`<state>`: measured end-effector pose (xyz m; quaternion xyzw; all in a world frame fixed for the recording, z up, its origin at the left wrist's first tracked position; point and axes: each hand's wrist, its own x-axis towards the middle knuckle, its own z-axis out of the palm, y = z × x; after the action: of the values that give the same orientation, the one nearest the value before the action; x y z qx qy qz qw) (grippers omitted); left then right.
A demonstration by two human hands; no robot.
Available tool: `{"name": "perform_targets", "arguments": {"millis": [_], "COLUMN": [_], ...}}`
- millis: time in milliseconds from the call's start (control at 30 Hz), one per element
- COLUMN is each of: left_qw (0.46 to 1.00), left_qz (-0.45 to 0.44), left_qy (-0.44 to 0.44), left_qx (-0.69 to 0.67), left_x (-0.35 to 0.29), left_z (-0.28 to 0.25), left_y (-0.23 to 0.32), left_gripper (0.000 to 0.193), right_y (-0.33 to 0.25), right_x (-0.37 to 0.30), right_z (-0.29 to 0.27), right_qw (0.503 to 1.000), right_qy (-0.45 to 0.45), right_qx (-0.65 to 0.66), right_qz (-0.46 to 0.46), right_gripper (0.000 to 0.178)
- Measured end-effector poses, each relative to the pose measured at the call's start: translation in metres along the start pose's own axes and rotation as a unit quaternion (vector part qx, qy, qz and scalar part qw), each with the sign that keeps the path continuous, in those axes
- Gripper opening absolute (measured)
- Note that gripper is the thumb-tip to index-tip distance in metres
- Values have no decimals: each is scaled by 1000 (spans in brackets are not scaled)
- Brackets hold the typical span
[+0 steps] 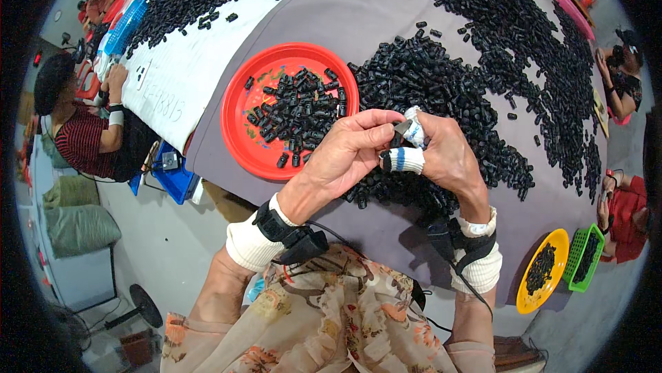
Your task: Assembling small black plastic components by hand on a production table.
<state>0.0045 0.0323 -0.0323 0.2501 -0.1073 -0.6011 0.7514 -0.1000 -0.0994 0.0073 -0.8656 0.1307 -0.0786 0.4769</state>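
My left hand [338, 152] is closed in a pinch in front of me, its fingertips at a small black part [396, 141] that is mostly hidden. Meeting it from the other side, my right hand [452, 159] is closed on a small grey metal blade [402, 127], its tip close to the left fingertips. White cloth with blue stripes wraps the right thumb and forefinger. Behind the hands spreads a large heap of small black cylindrical parts [427, 83]. A round red tray [238, 142], left of the heap, holds more such black parts.
The grey cloth-covered table [386, 1] carries another long spread of black parts [503, 35]. At right are a yellow plate [557, 242] and a green basket [592, 252], both holding black parts. Co-workers sit left and right. A blue bin [174, 178] and a fan [145, 306] stand left.
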Motion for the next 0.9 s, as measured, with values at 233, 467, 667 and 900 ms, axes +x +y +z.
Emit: {"name": "perform_targets", "arguments": {"millis": [233, 467, 667, 900], "left_qw": [1000, 998, 998, 999], "left_qz": [16, 0, -20, -26], "left_qy": [15, 46, -10, -7], "left_qx": [16, 41, -54, -40], "left_x": [1, 4, 7, 6], "left_z": [4, 7, 2, 2], "left_y": [-2, -7, -10, -9], "left_gripper": [22, 22, 22, 21], "right_y": [1, 11, 17, 13], "right_x": [-4, -10, -13, -8], "right_z": [2, 2, -7, -6], "right_qw": [1000, 999, 997, 997], "right_qy": [12, 22, 15, -7], "right_qx": [-18, 4, 79, 70], "right_qz": [-3, -24, -1, 33], "right_gripper": [39, 36, 32, 32]}}
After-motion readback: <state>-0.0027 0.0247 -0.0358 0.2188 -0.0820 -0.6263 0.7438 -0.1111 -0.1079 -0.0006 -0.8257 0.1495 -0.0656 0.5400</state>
